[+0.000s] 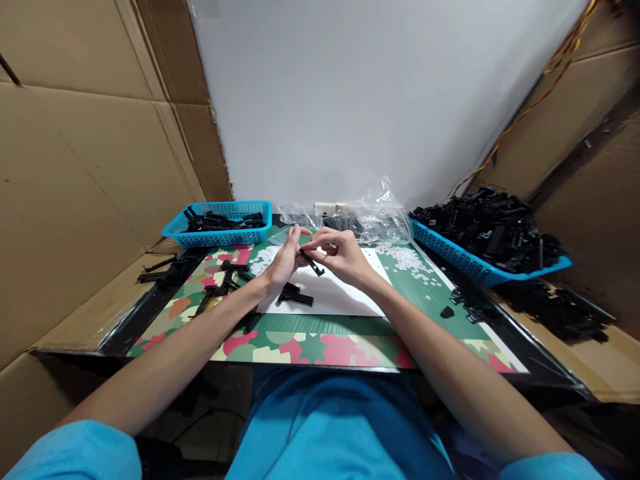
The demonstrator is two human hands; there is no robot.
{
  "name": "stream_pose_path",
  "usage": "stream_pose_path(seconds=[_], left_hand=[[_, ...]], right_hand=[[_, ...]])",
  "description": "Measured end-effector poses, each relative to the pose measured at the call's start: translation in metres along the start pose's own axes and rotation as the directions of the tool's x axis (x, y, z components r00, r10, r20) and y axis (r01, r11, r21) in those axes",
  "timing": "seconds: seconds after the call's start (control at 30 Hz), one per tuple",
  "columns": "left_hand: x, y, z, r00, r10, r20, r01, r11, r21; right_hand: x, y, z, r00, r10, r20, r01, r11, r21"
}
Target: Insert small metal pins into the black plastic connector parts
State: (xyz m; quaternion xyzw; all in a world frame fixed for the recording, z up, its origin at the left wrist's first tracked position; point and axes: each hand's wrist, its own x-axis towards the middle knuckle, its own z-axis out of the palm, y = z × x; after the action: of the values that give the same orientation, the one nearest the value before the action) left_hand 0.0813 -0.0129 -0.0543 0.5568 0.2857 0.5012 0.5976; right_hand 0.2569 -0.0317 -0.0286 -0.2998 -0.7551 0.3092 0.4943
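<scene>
Two bare hands meet in front of the person, fingertips close together over a white sheet [345, 297]. The left hand [285, 262] has its thumb raised and its fingers curled in narrowly around the upper end of a slim black part [315, 265]; the exact placing of those fingertips is partly hidden. The right hand [345, 255] is bent in from the other side, thumb and fingers drawn into a pinch at the same end.

The black part sits between the hands, slanting down toward the right hand's side, its lower end sticking out free below the fingers. It is narrow and dark, with a small hooked shape at that lower end; finer detail is too small to tell.

Just below the left hand, loose black pieces [299, 298] lie on the sheet, and more lie to its left on a patterned mat [300, 347]. Small white discs [404, 257] are scattered to the right of the right hand. Beyond the left hand, to its left, stands a blue basket [220, 238] holding black parts; well to the right of the right hand, another blue basket [480, 268] is heaped high with them. Clear plastic bags [390, 223] lie just beyond both hands.
</scene>
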Motion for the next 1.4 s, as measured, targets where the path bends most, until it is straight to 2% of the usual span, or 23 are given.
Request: stream_pose_path(seconds=[0.3,0.37,0.43,0.57,0.67,0.77,1.0,1.17,1.3,1.4], left_hand=[[0.006,0.0,-0.005,0.993,0.107,0.057,-0.112,0.989,0.093],[0.005,0.001,-0.005,0.99,0.124,0.073,-0.132,0.986,0.106],[0.002,0.004,-0.004,0.986,0.148,0.072,-0.157,0.979,0.132],[-0.001,0.007,-0.004,0.987,0.156,0.042,-0.162,0.962,0.221],[-0.002,0.008,-0.007,0.985,0.144,0.097,-0.169,0.917,0.361],[-0.001,0.008,-0.011,0.974,0.152,0.17,-0.218,0.842,0.493],[0.007,0.005,-0.021,0.948,0.223,0.227,-0.318,0.702,0.638],[0.01,-0.003,-0.026,0.955,0.25,0.158,-0.29,0.694,0.659],[0.011,-0.007,-0.033,0.954,0.281,0.101,-0.275,0.694,0.666],[0.012,-0.009,-0.037,0.957,0.274,0.096,-0.257,0.647,0.718]], right_hand=[[0.001,-0.007,-0.016,0.997,0.071,0.017,-0.071,0.996,0.045],[-0.001,-0.007,-0.018,0.999,0.04,0.003,-0.04,0.998,-0.05],[-0.003,-0.003,-0.02,1.0,-0.03,-0.006,0.028,0.974,-0.226],[-0.007,0.011,-0.021,0.985,-0.171,0.01,0.147,0.817,-0.558],[-0.007,0.021,-0.023,0.981,-0.19,0.038,0.165,0.719,-0.675],[-0.007,0.03,-0.027,0.983,-0.176,0.049,0.157,0.677,-0.719],[-0.004,0.051,-0.04,0.994,-0.094,0.054,0.106,0.718,-0.688],[-0.004,0.052,-0.039,0.997,-0.042,0.065,0.075,0.737,-0.672],[-0.003,0.043,-0.041,0.998,-0.032,0.062,0.062,0.82,-0.57],[0.0,0.035,-0.041,0.997,-0.02,0.077,0.052,0.899,-0.436]])
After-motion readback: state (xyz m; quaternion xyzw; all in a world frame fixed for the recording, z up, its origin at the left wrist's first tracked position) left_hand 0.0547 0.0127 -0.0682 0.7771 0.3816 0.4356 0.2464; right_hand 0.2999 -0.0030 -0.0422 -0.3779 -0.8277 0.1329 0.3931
